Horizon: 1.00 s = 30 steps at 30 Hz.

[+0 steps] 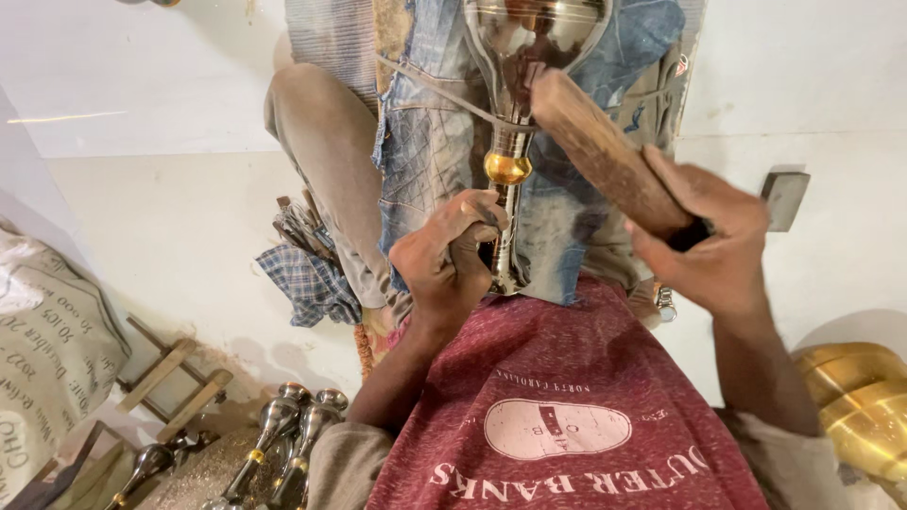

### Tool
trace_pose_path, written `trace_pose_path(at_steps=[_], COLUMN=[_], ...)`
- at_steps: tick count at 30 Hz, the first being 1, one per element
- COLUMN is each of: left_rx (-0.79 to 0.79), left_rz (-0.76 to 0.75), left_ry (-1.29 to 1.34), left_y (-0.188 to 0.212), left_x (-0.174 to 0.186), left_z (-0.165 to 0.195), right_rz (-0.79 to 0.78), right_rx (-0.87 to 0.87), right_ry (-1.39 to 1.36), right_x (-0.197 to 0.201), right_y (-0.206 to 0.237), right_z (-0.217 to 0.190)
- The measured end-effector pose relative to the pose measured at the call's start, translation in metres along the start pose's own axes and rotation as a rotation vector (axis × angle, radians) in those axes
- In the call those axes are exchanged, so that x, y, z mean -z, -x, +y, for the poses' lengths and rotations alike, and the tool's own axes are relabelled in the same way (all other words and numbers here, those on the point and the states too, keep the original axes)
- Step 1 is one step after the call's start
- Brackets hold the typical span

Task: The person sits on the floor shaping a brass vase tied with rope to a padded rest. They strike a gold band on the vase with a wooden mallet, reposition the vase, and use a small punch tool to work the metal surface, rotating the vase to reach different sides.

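Mallet on the metal stem

My left hand (449,260) is clenched round the stem (507,203) on my lap; my right hand (704,241), at 3 o'clock, is closed on the wooden mallet (600,151). An off-line blow could dent the bulb (534,33) or strike my knuckles.

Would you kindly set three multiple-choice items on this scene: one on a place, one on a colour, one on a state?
1. Where do the finished shiny metal pieces lie?
A lower left floor
B on the lap
C upper right

2. What colour is the round band on the silver metal stem?
A red
B gold
C black

3. What is the right hand doing?
A resting open
B gripping the brown wooden mallet
C holding cloth

Key: 1 A, they lie beside the left elbow; 2 B, it gleams gold; 3 B, fingers wrap its handle, while the left hand holds the stem.
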<state>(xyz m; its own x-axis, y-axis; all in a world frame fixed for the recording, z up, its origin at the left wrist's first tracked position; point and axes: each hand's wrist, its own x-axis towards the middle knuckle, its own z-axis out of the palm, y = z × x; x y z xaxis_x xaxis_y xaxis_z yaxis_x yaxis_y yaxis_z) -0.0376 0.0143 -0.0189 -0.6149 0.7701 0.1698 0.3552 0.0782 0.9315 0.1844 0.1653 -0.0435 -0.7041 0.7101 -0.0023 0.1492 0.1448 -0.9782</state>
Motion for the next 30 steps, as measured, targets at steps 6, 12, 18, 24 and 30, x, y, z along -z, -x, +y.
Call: trace_pose_path(at_steps=[6,12,18,24,30], left_rx=[-0.027,0.008,-0.046,-0.149,-0.103], left_rz=[0.018,0.011,-0.012,0.000,-0.019], left_ry=[-0.001,-0.047,-0.154,-0.268,-0.217], left_y=[-0.001,0.003,0.016,0.032,0.034], left_x=[-0.001,0.003,0.006,0.004,0.003], left_z=[0.002,0.003,-0.008,-0.022,-0.022], right_rz=[-0.134,-0.607,-0.601,-0.589,-0.694], right_rx=[0.000,0.251,0.387,0.404,0.360], right_ry=[0.071,0.950,1.007,0.968,0.973], right_x=[0.024,0.034,0.016,0.004,0.028], right_y=[-0.053,-0.096,-0.106,-0.101,-0.096], right_z=[-0.065,-0.124,-0.132,-0.141,-0.134])
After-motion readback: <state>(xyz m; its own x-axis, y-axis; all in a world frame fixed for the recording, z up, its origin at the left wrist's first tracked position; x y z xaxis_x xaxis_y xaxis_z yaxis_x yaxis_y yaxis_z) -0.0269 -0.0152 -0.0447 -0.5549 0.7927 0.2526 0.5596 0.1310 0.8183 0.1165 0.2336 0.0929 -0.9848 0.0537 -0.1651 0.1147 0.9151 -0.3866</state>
